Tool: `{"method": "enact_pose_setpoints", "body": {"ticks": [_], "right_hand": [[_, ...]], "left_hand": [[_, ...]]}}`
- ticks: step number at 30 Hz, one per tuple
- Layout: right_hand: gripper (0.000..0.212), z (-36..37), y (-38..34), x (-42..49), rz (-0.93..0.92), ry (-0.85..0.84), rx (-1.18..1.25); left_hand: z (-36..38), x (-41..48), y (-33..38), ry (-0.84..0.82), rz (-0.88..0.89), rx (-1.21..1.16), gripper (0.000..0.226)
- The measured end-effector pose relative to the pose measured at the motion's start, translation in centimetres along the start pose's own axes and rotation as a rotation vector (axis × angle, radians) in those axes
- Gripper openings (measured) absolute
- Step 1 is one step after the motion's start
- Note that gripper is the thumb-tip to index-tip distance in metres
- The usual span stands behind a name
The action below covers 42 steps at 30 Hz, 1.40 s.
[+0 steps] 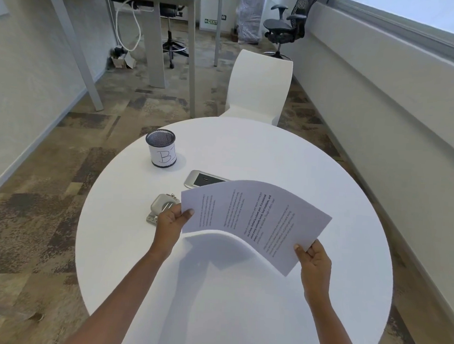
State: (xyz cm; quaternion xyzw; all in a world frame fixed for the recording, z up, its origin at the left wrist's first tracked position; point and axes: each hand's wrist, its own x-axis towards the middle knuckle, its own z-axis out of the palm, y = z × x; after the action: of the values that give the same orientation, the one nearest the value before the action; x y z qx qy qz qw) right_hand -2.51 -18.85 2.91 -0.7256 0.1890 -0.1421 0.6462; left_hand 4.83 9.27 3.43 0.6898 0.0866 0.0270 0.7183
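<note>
Starting at the left, a mesh pen cup (162, 148) with a paper label stands on the round white table (300, 162). Nearer the person, a metal hole punch (158, 207) sits just beside the left hand (171, 223). That hand pinches the left corner of the printed paper (252, 218), thumb on top and fingers curled underneath. Beyond the paper's far edge lies a flat silver device (203, 179), partly covered in this view.

The paper is held up off the table between the two hands, printed side up. Whether it is one sheet or a few together I cannot tell. It looks light and limp: the near edge bows upward in an arch between the grips, and its shadow falls on the table below. Paper like this will likely sag, crease or tear if pulled hard, and may slip from a loose pinch. It is best taken at the corners or edges, as here, with both hands keeping it gently spread.

At the right, the right hand (314, 260) pinches the opposite corner, thumb on top and fingers curled beneath.
</note>
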Motion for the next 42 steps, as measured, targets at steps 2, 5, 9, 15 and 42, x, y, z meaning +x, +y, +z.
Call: {"method": "enact_pose_setpoints", "body": {"ticks": [2,5,9,15,42], "right_hand": [[0.032,0.0,0.3,0.0,0.054,-0.054,-0.019],[0.032,-0.2,1.1,0.0,0.119,-0.092,-0.065],[0.022,-0.6,1.6,0.3,0.139,0.03,-0.075],[0.042,-0.9,1.7,0.9,0.233,0.225,-0.096],[0.017,1.4,0.8,-1.4,0.312,-0.076,-0.007]], "left_hand": [[-0.2,-0.2,-0.4,-0.079,-0.054,0.002,0.027],[-0.4,-0.7,-1.0,-0.163,-0.122,0.019,0.024],[-0.1,-1.0,-0.9,-0.169,-0.142,0.017,0.017],[1.3,-1.4,-0.1,-0.134,-0.227,-0.116,0.023],[-0.5,-1.3,-1.1,-0.086,-0.535,-0.293,0.023]]}}
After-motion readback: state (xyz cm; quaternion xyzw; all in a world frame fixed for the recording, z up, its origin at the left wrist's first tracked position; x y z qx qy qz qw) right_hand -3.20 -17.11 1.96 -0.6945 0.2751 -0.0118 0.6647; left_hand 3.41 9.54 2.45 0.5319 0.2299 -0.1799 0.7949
